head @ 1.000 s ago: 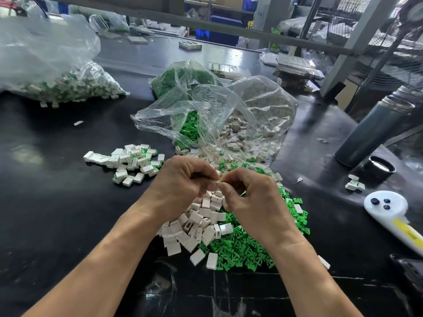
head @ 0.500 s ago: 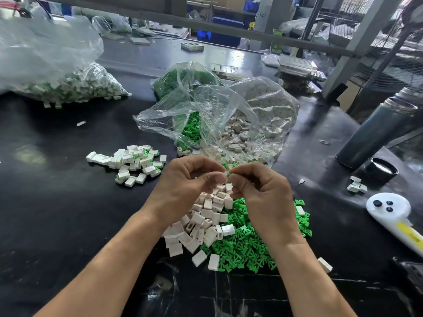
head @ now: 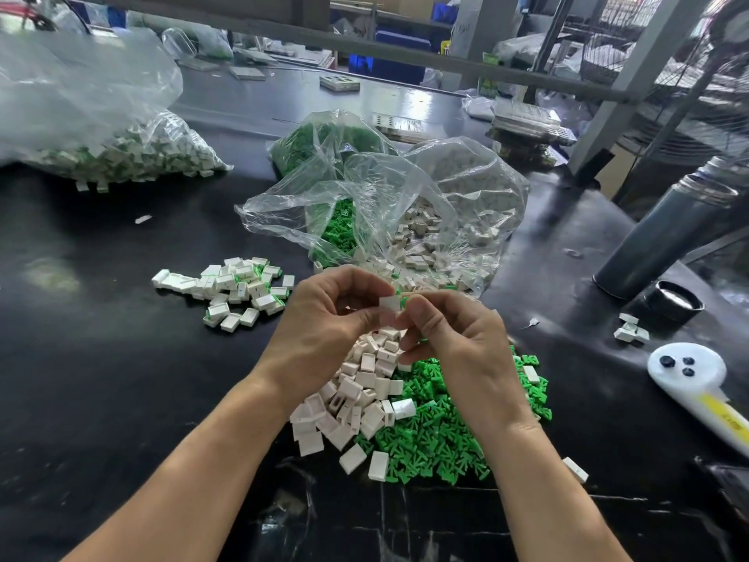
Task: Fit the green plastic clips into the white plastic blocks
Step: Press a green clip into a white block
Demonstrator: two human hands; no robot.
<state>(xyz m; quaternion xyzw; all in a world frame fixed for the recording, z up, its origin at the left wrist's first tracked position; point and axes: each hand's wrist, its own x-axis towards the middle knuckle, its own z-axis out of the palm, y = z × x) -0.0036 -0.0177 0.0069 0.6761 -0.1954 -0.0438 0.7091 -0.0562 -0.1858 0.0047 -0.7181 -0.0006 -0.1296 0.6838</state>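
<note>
While the left hand (head: 324, 318) pinches a white block (head: 388, 304), the right hand (head: 458, 342) pinches a green clip (head: 403, 302) against it, above the bench's (head: 101, 379) loose piles.

white block (head: 388, 303) pinched, green clip (head: 403, 302) alongside

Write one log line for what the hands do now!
left hand: holds block | right hand: pushes clip in | step: fitting

No text, label, brand or number is legible; dark marks on the yellow band of the white handheld device (head: 701, 383) are too blurred to read.
</note>
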